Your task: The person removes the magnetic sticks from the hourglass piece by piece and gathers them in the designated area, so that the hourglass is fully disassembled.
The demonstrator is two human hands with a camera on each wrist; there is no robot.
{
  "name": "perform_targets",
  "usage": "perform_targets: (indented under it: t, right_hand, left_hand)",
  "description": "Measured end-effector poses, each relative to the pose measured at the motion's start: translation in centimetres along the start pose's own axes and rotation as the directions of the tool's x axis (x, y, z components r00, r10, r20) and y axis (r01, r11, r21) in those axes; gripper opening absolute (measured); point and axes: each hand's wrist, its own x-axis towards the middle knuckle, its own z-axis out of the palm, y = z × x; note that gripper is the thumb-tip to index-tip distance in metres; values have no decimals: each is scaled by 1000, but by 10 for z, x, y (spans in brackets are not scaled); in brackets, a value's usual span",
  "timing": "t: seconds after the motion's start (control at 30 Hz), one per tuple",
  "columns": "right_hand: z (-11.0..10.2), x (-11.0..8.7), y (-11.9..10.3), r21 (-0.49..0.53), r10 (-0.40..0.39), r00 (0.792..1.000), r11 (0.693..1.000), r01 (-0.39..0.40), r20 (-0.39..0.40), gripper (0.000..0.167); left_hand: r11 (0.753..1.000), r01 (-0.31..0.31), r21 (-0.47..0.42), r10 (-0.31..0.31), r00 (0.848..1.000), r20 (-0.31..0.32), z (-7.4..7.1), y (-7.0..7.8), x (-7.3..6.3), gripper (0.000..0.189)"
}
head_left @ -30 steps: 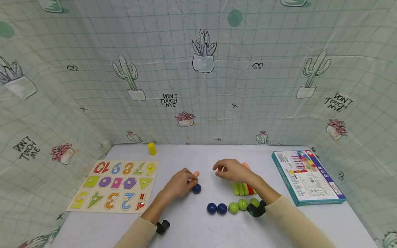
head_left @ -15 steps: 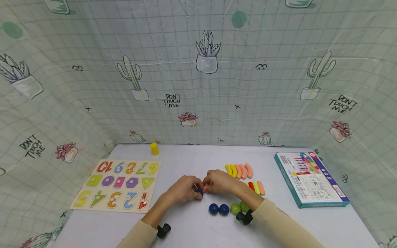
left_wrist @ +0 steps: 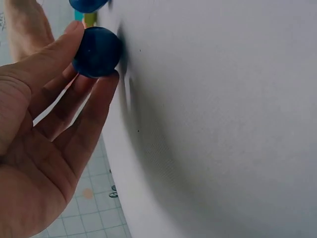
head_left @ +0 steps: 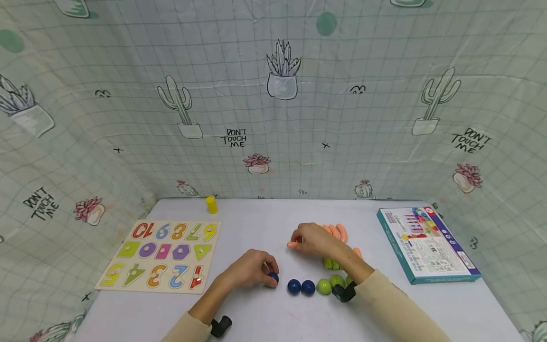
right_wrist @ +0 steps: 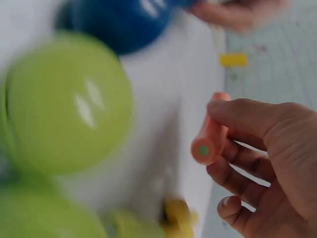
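My left hand [head_left: 252,270] pinches a dark blue ball [left_wrist: 97,52] between thumb and fingertips, low over the white table. To its right lies a row with two more blue balls [head_left: 301,287] and several green balls [head_left: 324,286], partly behind the right wrist. My right hand [head_left: 314,239] grips a short salmon-pink curved stick [right_wrist: 213,131] between thumb and fingers; a light green dot marks its end in the right wrist view. Behind that hand lie more salmon curved pieces [head_left: 341,232] and green sticks [head_left: 332,264], partly covered by the forearm.
On the left lies a wooden number and shape puzzle board [head_left: 144,275]. A yellow cylinder [head_left: 211,205] stands near the back edge. A flat teal-edged box [head_left: 431,244] lies at the right. Patterned cloth hangs behind the table.
My right hand reached left, picked up the salmon stick beside the left hand and carried it back right. My left hand took hold of the blue ball and brought it nearer the row.
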Motion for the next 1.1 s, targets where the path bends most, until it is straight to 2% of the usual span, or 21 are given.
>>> perform_targets:
  t: [0.1, 0.2, 0.3, 0.4, 0.47, 0.63, 0.7, 0.9, 1.1]
  right_hand:
    - [-16, -6, 14, 88, 130, 991, 988, -129, -8, 18]
    - [-32, -15, 31, 158, 220, 975, 963, -216, -6, 22]
    - [-45, -27, 51, 169, 305, 952, 940, -297, -19, 27]
    - [-54, -37, 72, 168, 388, 920, 911, -376, -45, 31]
    - [-58, -43, 86, 172, 449, 892, 884, -434, -56, 33]
    - [-60, -55, 111, 165, 569, 822, 812, -560, -13, 36]
    - [-58, -57, 117, 157, 595, 803, 792, -590, 15, 36]
    - [-48, -55, 126, 192, 595, 802, 781, -594, 60, 30]
    - [-48, -51, 123, 204, 600, 796, 773, -601, 72, 31]
  left_hand:
    - [1000, 7, -3, -7, 1000, 7, 3, 2, -4, 23]
    - [1000, 2, 0, -2, 1000, 5, 4, 5, -5, 23]
    - [1000, -13, -11, 13, 1000, 16, 5, 8, -5, 24]
    - [1000, -25, -19, 25, 999, 25, 7, 10, -6, 24]
    - [999, -32, -12, 32, 999, 27, 8, 11, -5, 24]
    - [999, -43, -2, 43, 999, 34, 11, 11, -4, 25]
    - [999, -48, -4, 48, 998, 36, 12, 12, -4, 25]
    - [998, -62, 2, 62, 997, 36, 13, 13, -5, 25]
    - [999, -52, 11, 52, 998, 33, 12, 14, -5, 26]
